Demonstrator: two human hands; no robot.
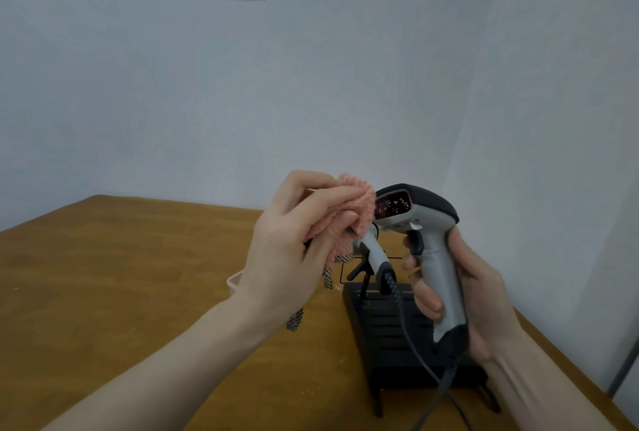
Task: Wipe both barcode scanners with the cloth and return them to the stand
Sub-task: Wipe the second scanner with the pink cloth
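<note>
My right hand (484, 292) wraps the hard, light scanner (428, 257) by its handle, and my left hand (294, 240) bunches the soft cloth (349, 209).

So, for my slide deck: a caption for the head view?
Left hand brings pink cloth to scanner gripped in right hand, above black stand.

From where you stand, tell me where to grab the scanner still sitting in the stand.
Grip the second scanner by its grey handle, coming from the left: it juts up and left out of the stand, with its coiled cable low on the right. The cloth hides its head.
</note>
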